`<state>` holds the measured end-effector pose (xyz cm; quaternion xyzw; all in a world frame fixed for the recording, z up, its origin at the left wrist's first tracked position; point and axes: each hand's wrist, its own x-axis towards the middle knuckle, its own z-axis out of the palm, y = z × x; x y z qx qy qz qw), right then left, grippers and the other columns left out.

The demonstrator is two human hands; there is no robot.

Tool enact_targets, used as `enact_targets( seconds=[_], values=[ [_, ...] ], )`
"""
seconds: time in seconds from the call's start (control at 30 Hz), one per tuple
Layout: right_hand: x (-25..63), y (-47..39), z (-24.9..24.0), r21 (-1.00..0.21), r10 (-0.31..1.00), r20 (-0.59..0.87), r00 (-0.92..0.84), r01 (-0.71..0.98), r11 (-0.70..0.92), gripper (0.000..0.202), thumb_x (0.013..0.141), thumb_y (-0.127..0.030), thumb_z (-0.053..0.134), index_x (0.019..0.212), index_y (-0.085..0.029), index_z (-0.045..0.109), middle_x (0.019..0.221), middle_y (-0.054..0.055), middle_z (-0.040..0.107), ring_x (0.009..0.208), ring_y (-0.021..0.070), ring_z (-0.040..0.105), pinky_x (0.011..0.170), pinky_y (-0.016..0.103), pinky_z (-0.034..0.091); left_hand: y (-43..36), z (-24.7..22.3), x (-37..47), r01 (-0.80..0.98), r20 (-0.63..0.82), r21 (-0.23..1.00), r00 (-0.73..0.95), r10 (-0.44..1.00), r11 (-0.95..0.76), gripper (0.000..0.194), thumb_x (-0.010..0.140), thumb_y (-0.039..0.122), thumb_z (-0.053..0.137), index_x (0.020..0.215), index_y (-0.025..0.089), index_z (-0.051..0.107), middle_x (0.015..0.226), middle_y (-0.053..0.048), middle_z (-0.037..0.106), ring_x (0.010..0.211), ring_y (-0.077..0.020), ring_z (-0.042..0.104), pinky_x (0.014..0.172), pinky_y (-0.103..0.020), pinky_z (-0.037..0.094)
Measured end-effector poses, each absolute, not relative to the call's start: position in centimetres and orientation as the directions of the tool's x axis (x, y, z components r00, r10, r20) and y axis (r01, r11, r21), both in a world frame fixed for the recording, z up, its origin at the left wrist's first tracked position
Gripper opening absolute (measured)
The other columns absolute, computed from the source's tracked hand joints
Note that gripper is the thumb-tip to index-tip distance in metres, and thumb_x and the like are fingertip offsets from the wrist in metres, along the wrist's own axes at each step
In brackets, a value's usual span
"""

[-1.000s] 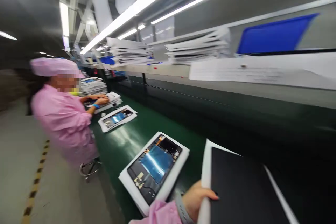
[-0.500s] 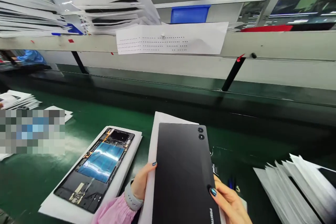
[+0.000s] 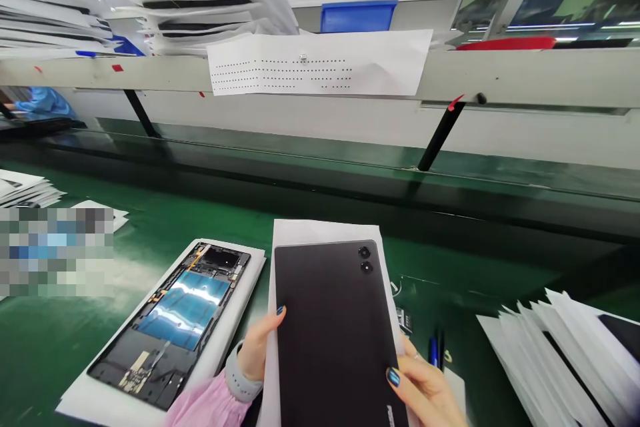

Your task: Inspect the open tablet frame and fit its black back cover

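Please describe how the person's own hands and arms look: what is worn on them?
The left hand has a pink sleeve and a grey wristband. Both hands have dark blue-green nail polish. The right hand shows no sleeve in view.

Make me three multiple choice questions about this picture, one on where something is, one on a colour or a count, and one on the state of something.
1. Where does the opened tablet lie?
A. left of the held tablet
B. on the upper shelf
C. on the sheet stack at right

2. How many camera lenses show on the dark tablet back?
A. one
B. two
C. four

3. How is the dark tablet back held?
A. by both hands
B. by one hand
C. by neither hand

Answers: 1 A, it rests on a white sheet on the green belt. 2 B, two lenses by its top corner. 3 A, left hand and right hand grip its edges.
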<state>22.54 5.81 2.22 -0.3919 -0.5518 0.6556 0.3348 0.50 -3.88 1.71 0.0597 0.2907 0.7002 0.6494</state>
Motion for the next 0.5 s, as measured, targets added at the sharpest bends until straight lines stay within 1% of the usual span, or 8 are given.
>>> enact_targets(
  seconds=[0.1,0.2,0.27,0.33,0.4,0.5],
  values=[
    [22.46,5.73,2.36,-0.987,0.867,-0.133,-0.48,-0.012,-0.158,0.038,0.067,-0.058,0.074,0.062,-0.021,0.073,0.116,0.012,0.063,0.126,0.0352,0.042,0.098,0.033,0.039,-3.98,1.76,0.56,-0.866,-0.26,0.501,-0.157,0.953,-0.005,0.034,0.064,0.036,0.082,0.09,0.014,0.077,0.091,-0.009,0.075,0.089,-0.0266,0.07,0.083,-0.031,0.056],
    [22.53,5.82,2.01,-0.983,0.868,-0.137,-0.478,-0.04,-0.177,0.036,0.068,-0.056,0.074,0.063,-0.02,0.073,0.122,0.012,0.061,0.123,0.0369,0.046,0.095,0.036,0.043,-4.09,1.84,0.56,-0.868,-0.192,0.497,-0.134,0.972,-0.022,0.027,0.069,0.033,0.079,0.091,0.016,0.077,0.097,-0.009,0.074,0.095,-0.0261,0.069,0.089,-0.033,0.054],
    [22.6,5.89,1.81,-0.982,0.873,-0.139,-0.468,-0.05,-0.183,0.033,0.068,-0.053,0.075,0.062,-0.02,0.073,0.121,0.012,0.062,0.123,0.038,0.047,0.094,0.039,0.045,-4.18,1.71,0.5,-0.86,-0.178,0.508,-0.153,0.972,-0.042,0.025,0.07,0.031,0.078,0.09,0.017,0.077,0.101,-0.009,0.073,0.098,-0.0258,0.068,0.091,-0.033,0.054],
    [22.6,5.87,1.82,-0.977,0.881,-0.16,-0.445,-0.056,-0.205,0.031,0.068,-0.051,0.075,0.065,-0.02,0.074,0.122,0.012,0.062,0.125,0.038,0.045,0.096,0.039,0.044,-4.28,1.44,0.44,-0.851,-0.186,0.523,-0.164,0.969,-0.043,0.026,0.069,0.03,0.078,0.091,0.016,0.077,0.099,-0.009,0.073,0.095,-0.0257,0.069,0.086,-0.032,0.055],
    [22.49,5.75,2.07,-0.967,0.89,-0.198,-0.411,-0.065,-0.246,0.03,0.067,-0.051,0.076,0.07,-0.021,0.076,0.124,0.01,0.062,0.128,0.0365,0.044,0.1,0.039,0.042,-4.31,1.27,0.42,-0.846,-0.195,0.532,-0.162,0.967,-0.034,0.022,0.07,0.027,0.078,0.089,0.016,0.077,0.092,-0.007,0.075,0.086,-0.0229,0.071,0.078,-0.028,0.056],
    [22.27,5.53,2.52,-0.928,0.881,-0.304,-0.362,-0.096,-0.36,0.033,0.061,-0.052,0.081,0.079,-0.024,0.078,0.124,0.007,0.063,0.127,0.0339,0.046,0.103,0.035,0.042,-4.07,1.72,0.58,-0.817,-0.198,0.576,-0.166,0.966,-0.022,0.017,0.069,0.022,0.078,0.085,0.015,0.076,0.086,-0.006,0.075,0.078,-0.0193,0.07,0.072,-0.024,0.054]
  ],
)
